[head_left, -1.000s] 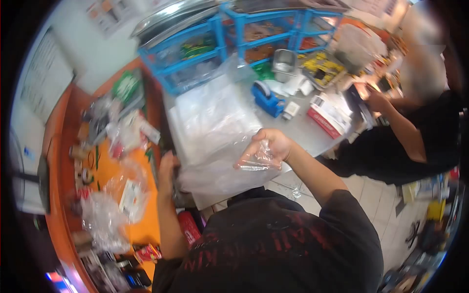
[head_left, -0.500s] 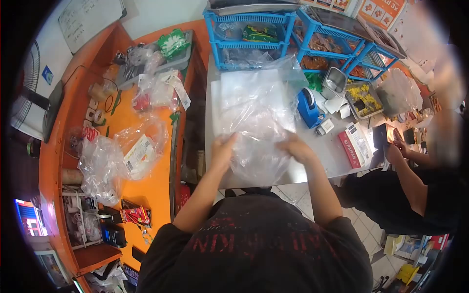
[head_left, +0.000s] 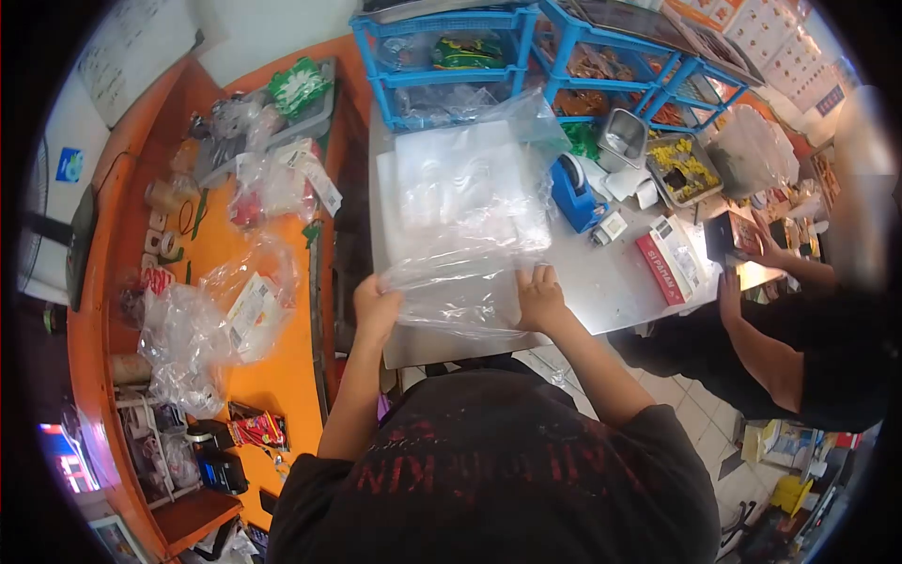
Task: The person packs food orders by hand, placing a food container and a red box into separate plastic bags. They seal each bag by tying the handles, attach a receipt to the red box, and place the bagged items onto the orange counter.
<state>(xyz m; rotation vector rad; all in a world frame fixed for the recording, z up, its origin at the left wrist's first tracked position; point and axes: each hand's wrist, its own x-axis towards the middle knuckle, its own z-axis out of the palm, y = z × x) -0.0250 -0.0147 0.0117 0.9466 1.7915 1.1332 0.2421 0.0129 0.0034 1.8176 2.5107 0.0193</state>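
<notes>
A clear plastic bag (head_left: 456,296) is spread nearly flat along the near edge of the metal table, creased and shiny. Its left edge is pinched in my left hand (head_left: 377,310), fingers closed. At the bag's right side, my right hand (head_left: 541,299) lies palm down with fingers stretched forward, touching the plastic. Beyond the bag lies a stack of white translucent sheets (head_left: 460,179), partly covered by more clear plastic.
Right of the sheets stand a blue tape dispenser (head_left: 575,195), a metal container (head_left: 623,136), a tray of yellow pieces (head_left: 684,169) and a red-and-white box (head_left: 669,263). Blue racks (head_left: 446,70) line the back. An orange counter (head_left: 282,329) holds plastic bags. Another person's hand (head_left: 766,240) holds a dark box.
The bag has gone from puffed and bunched to spread flatter. My left hand has moved left, and my right hand has flattened onto the plastic. The other person's box has turned.
</notes>
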